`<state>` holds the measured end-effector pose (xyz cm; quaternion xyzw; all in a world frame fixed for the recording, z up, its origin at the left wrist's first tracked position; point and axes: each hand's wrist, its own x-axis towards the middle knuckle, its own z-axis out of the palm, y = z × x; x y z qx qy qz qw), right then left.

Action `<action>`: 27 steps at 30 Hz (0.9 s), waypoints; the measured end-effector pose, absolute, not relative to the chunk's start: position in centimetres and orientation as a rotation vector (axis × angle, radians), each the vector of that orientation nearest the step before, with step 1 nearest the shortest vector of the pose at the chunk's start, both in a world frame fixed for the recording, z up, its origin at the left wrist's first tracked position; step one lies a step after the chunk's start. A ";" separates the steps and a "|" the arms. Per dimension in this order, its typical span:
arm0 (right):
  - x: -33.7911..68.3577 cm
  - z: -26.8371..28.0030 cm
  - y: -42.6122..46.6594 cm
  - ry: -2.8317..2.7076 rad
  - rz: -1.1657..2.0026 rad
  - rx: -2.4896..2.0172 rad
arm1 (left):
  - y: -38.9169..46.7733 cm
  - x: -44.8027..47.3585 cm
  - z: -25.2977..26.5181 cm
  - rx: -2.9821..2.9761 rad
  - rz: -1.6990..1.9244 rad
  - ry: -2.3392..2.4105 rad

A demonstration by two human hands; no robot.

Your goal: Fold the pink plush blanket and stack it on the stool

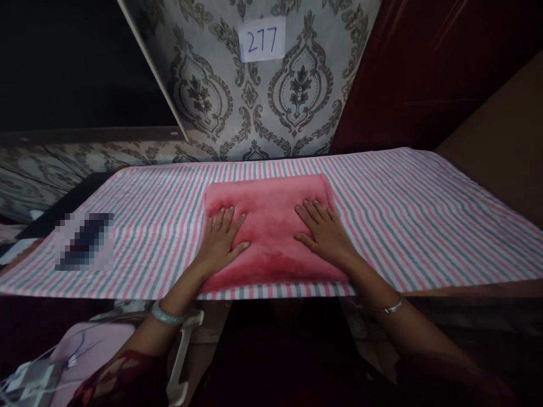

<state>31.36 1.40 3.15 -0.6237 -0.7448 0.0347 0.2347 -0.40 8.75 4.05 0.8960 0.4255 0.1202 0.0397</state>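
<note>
A folded pink plush cloth (271, 226), perhaps a blanket or towel, lies in a flat rectangle in front of me. On its left side rests my left hand (220, 237), palm down with the fingers spread. My right hand (323, 230) lies flat on the right side, its fingers also apart. Both hands touch the top of the cloth and grip nothing. Darker red patches show in the pile between the hands and along the near edge. Underneath is a striped cover (407, 226) in pink, grey and white, spread over the table.
A pixelated dark object (83, 242) lies on the cover at the left. Behind the table stand a dark screen (76, 68) and a patterned wall with a paper (263, 39) marked 277. Below the left edge are a pink seat (91, 350) and a power strip (34, 379) with cables.
</note>
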 end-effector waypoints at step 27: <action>34.0 5.2 -6.8 -2.125 -0.329 -1.478 | 3.0 -5.0 8.1 3.085 0.495 1.025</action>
